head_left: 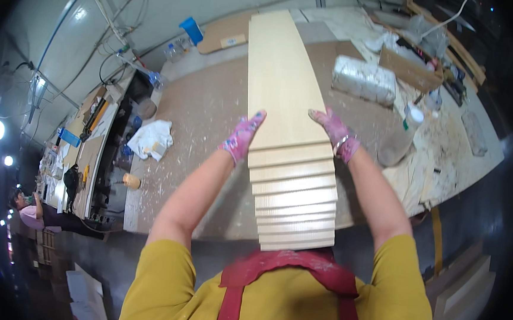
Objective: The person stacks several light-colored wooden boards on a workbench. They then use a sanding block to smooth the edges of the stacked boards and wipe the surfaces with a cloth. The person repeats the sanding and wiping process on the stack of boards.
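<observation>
Flanking a long stack of pale, smooth wooden boards [289,73], two hands in pink, paint-flecked gloves touched its opposite long edges. The left hand [245,136] lay against the left edge with its thumb up along the rim, and the right hand [340,137] met the right edge, its thumb near the top face. The undersides of both hands were hidden, so whether either grip was clamped on the wood or merely pressed to its sides could not be made out. The stack lay lengthwise on a brown, white-spattered counter [198,105], its near ends stepped like stairs toward the wearer's dark red apron [296,268]. Left of the stack sat a crumpled white cloth [152,139] and, nearer the counter's edge, a small tan cylinder [131,180]. At the far left stood a bright blue plastic container [191,30]. To the right rested a silvery, scuffed rectangular block [364,81], with an open brown cardboard box [410,71] just beyond it.
</observation>
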